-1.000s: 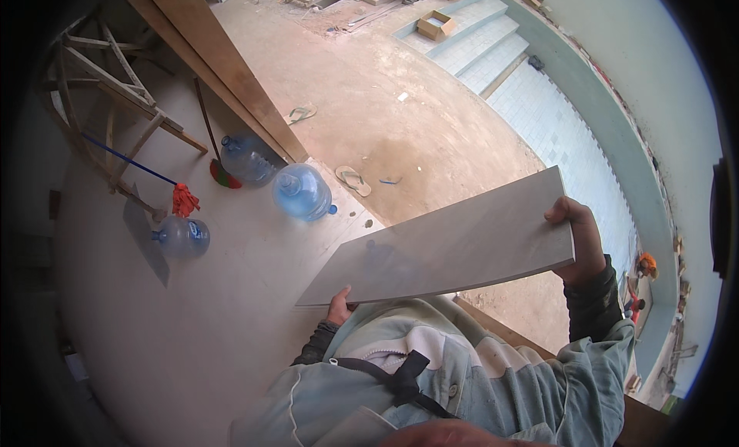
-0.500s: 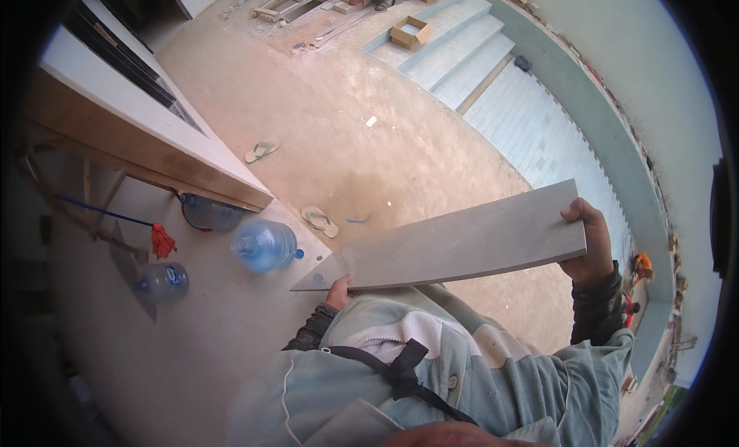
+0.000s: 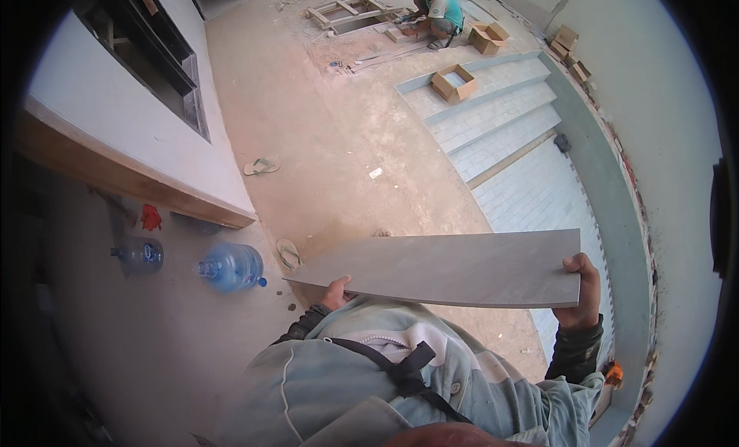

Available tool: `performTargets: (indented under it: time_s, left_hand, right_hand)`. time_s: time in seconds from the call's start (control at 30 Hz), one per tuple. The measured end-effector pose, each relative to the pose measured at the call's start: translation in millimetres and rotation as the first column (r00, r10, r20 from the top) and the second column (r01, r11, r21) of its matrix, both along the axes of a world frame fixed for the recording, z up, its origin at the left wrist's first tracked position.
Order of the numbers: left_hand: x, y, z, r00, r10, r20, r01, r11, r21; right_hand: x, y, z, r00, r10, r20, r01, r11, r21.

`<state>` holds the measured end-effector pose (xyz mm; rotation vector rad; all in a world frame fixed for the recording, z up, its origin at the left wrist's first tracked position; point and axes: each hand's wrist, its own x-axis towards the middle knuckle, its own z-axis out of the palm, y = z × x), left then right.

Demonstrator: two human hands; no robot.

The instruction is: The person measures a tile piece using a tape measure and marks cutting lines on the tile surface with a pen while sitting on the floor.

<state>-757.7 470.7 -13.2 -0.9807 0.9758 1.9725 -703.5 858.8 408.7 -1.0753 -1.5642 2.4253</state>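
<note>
A long grey tile [image 3: 454, 270] lies across in front of my body, its pointed end to the left and its square end to the right. My left hand [image 3: 336, 293] grips its near edge toward the pointed end, thumb on top. At the right end my right hand [image 3: 585, 285] is wrapped round the short edge, with the thumb on the upper face and the other fingers underneath. The tile is off the floor, held at about waist height. Its underside is hidden.
Tiled steps [image 3: 485, 100] lead down into a tiled basin at the right. A co-worker [image 3: 439, 16] squats far ahead by a wooden frame [image 3: 350, 12]. Cardboard boxes [image 3: 454, 83], water bottles [image 3: 231, 267], slippers [image 3: 262, 167] and a doorway wall edge [image 3: 138, 170] stand around.
My view has turned, bringing the co-worker and the far steps further into sight. The tile's right end has dropped lower, so it lies more level; both hands keep their hold.
</note>
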Motion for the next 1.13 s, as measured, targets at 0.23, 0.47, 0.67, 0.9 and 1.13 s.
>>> performTargets:
  time_s: [0.23, 0.47, 0.67, 0.9, 1.13]
  left_hand:
    - [-139, 80, -35, 0.997, -0.082, 0.014, 0.080, 0.991, 0.109]
    - [-268, 195, 5, 0.996, -0.083, -0.042, 0.079, 0.993, -0.088]
    - [-392, 251, -17, 0.996, -0.086, -0.029, 0.085, 0.996, -0.019]
    - [-534, 355, 11, 0.994, -0.017, -0.107, 0.007, 0.996, -0.091]
    - [-628, 409, 5, 0.990, 0.062, -0.123, -0.066, 0.997, -0.028]
  right_hand:
    - [-126, 90, -19, 0.991, -0.125, 0.037, 0.126, 0.991, -0.042]
    - [-219, 194, -34, 0.970, -0.243, -0.004, 0.242, 0.968, -0.068]
    - [-342, 291, -58, 0.970, -0.237, 0.045, 0.241, 0.962, -0.130]
    - [-484, 406, -58, 0.990, -0.125, 0.072, 0.121, 0.991, 0.060]
    - [-630, 448, -38, 0.990, -0.085, 0.108, 0.079, 0.995, 0.055]
